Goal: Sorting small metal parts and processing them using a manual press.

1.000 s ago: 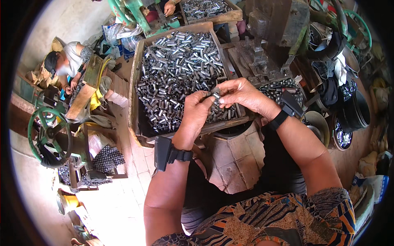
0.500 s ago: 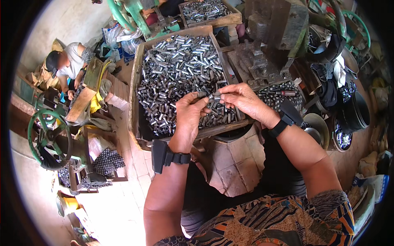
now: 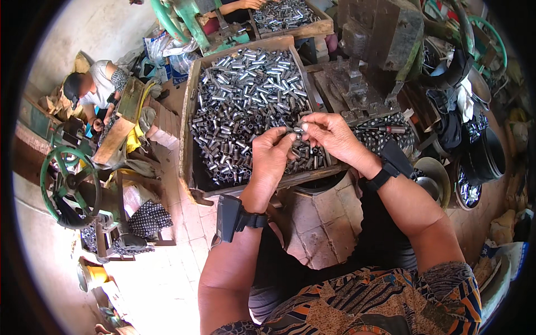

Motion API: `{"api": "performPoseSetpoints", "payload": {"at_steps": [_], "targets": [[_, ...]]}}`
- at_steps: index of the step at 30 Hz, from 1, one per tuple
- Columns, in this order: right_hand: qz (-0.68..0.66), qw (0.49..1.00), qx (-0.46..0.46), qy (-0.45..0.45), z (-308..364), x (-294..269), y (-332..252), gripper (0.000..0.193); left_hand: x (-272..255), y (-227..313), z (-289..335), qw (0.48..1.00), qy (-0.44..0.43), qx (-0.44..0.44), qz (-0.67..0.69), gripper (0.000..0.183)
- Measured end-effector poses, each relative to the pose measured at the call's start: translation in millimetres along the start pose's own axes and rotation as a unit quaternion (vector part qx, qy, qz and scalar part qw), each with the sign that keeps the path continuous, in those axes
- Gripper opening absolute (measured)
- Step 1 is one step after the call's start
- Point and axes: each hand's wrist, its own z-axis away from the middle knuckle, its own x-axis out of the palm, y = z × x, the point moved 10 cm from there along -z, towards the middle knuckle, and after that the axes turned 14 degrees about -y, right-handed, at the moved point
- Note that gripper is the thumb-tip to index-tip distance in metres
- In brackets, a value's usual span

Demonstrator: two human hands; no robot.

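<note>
Far left: another person crouched at a small wooden tray, contents too small to tell. Below that, a green handwheel and a spotted cloth bundle on the floor. Upper left of centre: crumpled plastic bags, pale and bluish, no label readable, beside a green machine frame. Centre: big wooden crate, open top, full of short shiny metal tubes piled loose, thicker toward the far end, bare dark bottom near my edge. My left hand is over the crate's near right corner, fingers curled, thumb and forefinger pinched on a small metal piece; black device strapped on that wrist. My right hand meets it from the right, fingertips pinched on the same small metal piece, black band on the wrist. The piece sits between both sets of fingertips, just above the tubes; can't tell its exact shape. Behind the big crate, a second wooden box also holds metal tubes, another person's hand at it. Right of the crate: dark iron press. Further right: round metal bowls, one with small shiny parts, and a dark bucket.
</note>
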Motion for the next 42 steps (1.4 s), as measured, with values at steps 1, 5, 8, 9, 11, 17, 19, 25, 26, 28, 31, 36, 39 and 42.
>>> {"api": "performPoseSetpoints", "payload": {"at_steps": [1, 5, 8, 9, 11, 17, 19, 25, 26, 28, 31, 36, 39, 42], "targets": [[-0.02, 1.0, 0.007, 0.007, 1, -2, 1, 0.021, -5, -2, 2, 1.0, 0.02, -0.009, 0.021, 0.014], [-0.03, 1.0, -0.005, 0.005, 4, 0, -8, 0.022, -15, -8, 6, 0.993, 0.057, -0.031, 0.097, 0.013], [-0.011, 1.0, 0.01, -0.001, 5, 6, -8, 0.022, -16, -8, 7, 0.991, 0.061, -0.036, 0.115, 0.014], [-0.02, 1.0, 0.012, -0.004, 5, 8, -7, 0.022, -15, -8, 7, 0.991, 0.061, -0.036, 0.115, 0.014], [-0.03, 0.999, 0.012, -0.006, 5, 10, -5, 0.022, -15, -9, 7, 0.988, 0.07, -0.039, 0.131, 0.015], [-0.054, 0.998, 0.008, 0.013, 5, 9, -3, 0.022, -15, -13, 7, 0.983, 0.075, -0.034, 0.165, 0.015], [-0.082, 0.996, 0.013, 0.026, 7, 9, -5, 0.023, -13, -11, 7, 0.983, 0.073, -0.029, 0.166, 0.015], [-0.084, 0.996, 0.013, 0.012, 8, 8, -2, 0.027, -3, -9, 7, 0.985, 0.049, -0.021, 0.163, 0.012], [-0.085, 0.996, 0.013, 0.011, 8, 9, -3, 0.027, -4, -11, 8, 0.981, 0.048, -0.022, 0.187, 0.011], [-0.098, 0.995, 0.0, -0.004, 8, 12, -9, 0.032, -1, -9, 8, 0.976, 0.021, -0.016, 0.215, 0.011], [-0.164, 0.985, 0.02, -0.043, 6, 11, 4, 0.036, 5, -9, 7, 0.975, -0.01, -0.018, 0.222, 0.011], [-0.179, 0.981, 0.038, -0.061, 3, 14, 12, 0.036, 7, 8, 11, 0.998, 0.003, 0.02, 0.058, 0.01], [-0.174, 0.982, 0.029, -0.064, 1, 13, 4, 0.034, 4, 8, 12, 0.994, 0.019, 0.025, 0.1, 0.009], [-0.14, 0.988, 0.056, -0.044, -4, 5, 5, 0.032, -11, 9, 14, 0.989, 0.059, 0.031, 0.13, 0.01]]}}
